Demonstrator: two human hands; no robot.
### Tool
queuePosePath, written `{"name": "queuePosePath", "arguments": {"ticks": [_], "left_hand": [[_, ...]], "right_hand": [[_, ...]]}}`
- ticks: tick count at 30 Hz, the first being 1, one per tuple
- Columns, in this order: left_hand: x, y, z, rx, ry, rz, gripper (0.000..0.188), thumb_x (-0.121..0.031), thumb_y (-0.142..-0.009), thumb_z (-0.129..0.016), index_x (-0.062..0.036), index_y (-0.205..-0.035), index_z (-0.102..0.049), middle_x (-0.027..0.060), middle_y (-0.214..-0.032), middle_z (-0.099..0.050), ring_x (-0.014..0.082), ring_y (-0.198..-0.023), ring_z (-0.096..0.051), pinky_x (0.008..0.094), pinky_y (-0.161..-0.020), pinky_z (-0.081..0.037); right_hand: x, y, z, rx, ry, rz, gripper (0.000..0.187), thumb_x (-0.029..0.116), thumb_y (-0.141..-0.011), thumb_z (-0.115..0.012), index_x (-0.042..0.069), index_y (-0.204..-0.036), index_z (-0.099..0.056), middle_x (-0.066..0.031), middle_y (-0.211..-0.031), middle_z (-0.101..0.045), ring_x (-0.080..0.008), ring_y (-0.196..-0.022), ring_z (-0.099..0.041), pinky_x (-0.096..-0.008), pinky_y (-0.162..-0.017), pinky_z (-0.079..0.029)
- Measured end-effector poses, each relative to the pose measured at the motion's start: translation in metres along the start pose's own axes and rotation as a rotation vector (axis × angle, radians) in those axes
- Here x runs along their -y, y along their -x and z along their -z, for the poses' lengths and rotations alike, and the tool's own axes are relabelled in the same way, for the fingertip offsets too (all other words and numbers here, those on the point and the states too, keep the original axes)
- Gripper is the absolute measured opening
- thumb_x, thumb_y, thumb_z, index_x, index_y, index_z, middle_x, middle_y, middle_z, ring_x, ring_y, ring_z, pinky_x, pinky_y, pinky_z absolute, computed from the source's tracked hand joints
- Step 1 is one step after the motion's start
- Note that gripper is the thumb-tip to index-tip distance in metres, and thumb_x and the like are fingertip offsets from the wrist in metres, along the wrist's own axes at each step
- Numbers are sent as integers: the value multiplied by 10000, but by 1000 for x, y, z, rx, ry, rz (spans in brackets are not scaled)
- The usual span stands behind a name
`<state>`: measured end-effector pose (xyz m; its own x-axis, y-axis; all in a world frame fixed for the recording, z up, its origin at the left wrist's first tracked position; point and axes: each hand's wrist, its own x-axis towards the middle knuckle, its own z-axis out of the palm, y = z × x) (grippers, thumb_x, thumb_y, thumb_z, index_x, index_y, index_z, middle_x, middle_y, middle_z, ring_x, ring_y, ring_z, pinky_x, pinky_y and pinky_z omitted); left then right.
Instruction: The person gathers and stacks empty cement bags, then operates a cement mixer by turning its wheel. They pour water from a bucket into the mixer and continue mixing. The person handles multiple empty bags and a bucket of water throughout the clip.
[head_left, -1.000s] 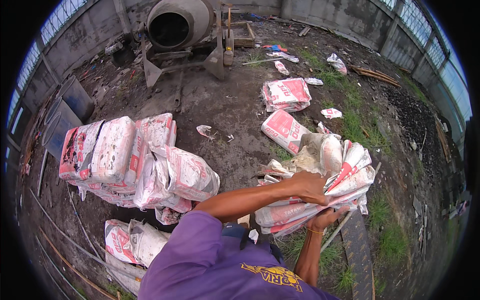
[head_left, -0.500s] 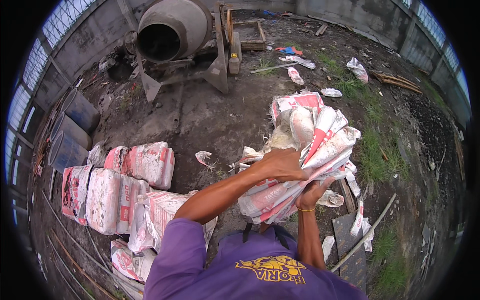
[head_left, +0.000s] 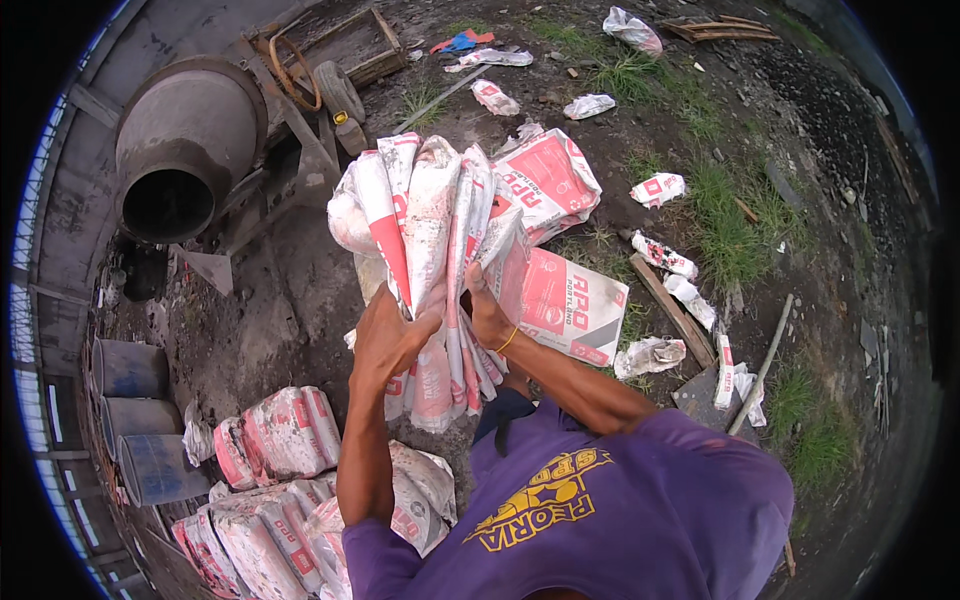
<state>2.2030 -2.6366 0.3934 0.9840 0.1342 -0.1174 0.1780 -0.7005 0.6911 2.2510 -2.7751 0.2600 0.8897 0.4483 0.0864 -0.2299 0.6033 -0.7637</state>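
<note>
A bunch of empty cement bags (head_left: 428, 210), white with red print and grey dirt, is gathered in folds between my two hands. My left hand (head_left: 392, 335) is closed on its left side, low down. On the right side my right hand (head_left: 488, 308), with a yellow band at the wrist, grips the folds with its thumb upward. The folds fan out above my hands, and their lower ends hang below. Some of my fingers are hidden behind the bags. Beside the bunch, a folded cement bag (head_left: 550, 185) and a flat cement bag (head_left: 572, 305) lie on the ground.
A concrete mixer (head_left: 185, 140) stands at the far left, near blue drums (head_left: 160, 468). Stacked cement bags (head_left: 285, 435) sit at the lower left. Scattered bag scraps (head_left: 665, 255), a wooden plank (head_left: 672, 310) and a pole (head_left: 765, 365) lie on the right.
The bag bunch has swung left and stands more upright in my hands. My right hand has moved from beneath it to its side. The view has turned, uncovering a flat bag on the ground.
</note>
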Motion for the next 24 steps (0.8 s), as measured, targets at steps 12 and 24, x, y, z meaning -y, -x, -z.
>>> {"name": "queuePosePath", "arguments": {"ticks": [12,24], "left_hand": [[-49,-224,-18,-62,-4,315,673,-348,-776,-656,7,-1345,-598,306,-1239,-663,472,-1179,-628,490,-1026,-457],[-75,-543,-355,76,83,346,1187,-379,-814,-730,120,-1586,21,462,-1493,-304,578,-1327,-460,525,-1105,-420]], "right_hand": [[43,-227,103,101,5,-110,793,735,-1005,-408,17,-1303,-566,-59,-1036,-637,-131,-934,-611,-287,-850,-511],[55,-416,540,79,-38,-362,854,645,-1067,-316,-50,-1563,-329,-158,-1575,-413,-223,-1453,-375,-349,-1220,-262]]}}
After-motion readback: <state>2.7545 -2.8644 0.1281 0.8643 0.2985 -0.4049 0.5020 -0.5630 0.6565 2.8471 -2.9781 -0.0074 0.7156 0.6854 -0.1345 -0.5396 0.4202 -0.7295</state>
